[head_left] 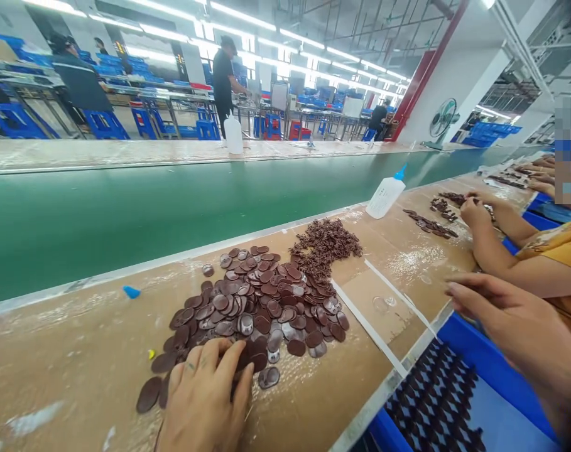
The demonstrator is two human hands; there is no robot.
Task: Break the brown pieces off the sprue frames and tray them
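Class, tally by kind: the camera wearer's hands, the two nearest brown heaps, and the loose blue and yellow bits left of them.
Hands: 2 (left hand, right hand)
Oval-disc heap: 1
Small-piece heap: 1
Blue bit: 1
Yellow bit: 1
Total: 6

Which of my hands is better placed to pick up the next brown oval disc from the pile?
Probably your left hand: it is at the near edge of the pile of brown oval discs, while your right hand is well off to the side, near the blue bin.

oval discs (261, 295): dark brown | belt (125, 226): green | bottle (385, 198): white, cap (400, 172) blue | bin (499, 378): blue
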